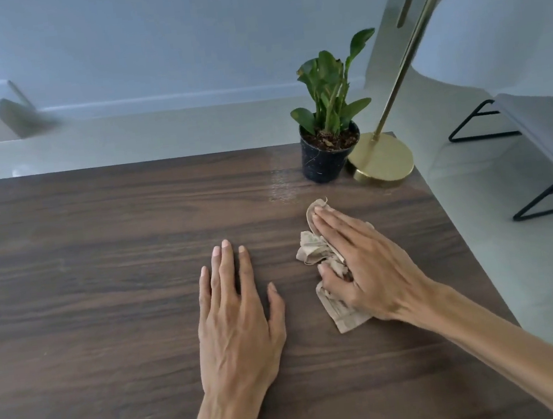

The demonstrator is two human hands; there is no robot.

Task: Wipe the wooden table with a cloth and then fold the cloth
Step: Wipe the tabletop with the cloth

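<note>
Two bare hands rest on the wooden table (104,280), palms down. The right hand (364,268) lies flat on top of the cloth (314,249), a crumpled beige rag. Its fingers (330,225) are stretched out and close together, pointing toward 11 o'clock, and they press the rag against the wood rather than closing around it. The thumb (333,280) hooks over the rag's near-left folds. Cloth shows on three sides of the hand: a rounded edge peeks out past the fingertips at 11 o'clock, a bunched wad bulges out to the left between fingers and thumb, and a flatter tail sticks out under the heel of the palm at 6 o'clock.

The left hand (237,320) is just to the left of the cloth, apart from it, holding nothing, fingers extended and slightly spread on bare wood.

The cloth sits in the right half of the table, near its right edge. At 12 o'clock from it, near the far right corner, stand a potted plant (327,124) in a dark pot and, just beside that at 1 o'clock, the round brass base of a lamp (383,161). A pale streaky patch marks the wood between cloth and pot. The cloth carries a faint pattern, but no writing or label can be read on anything.
</note>
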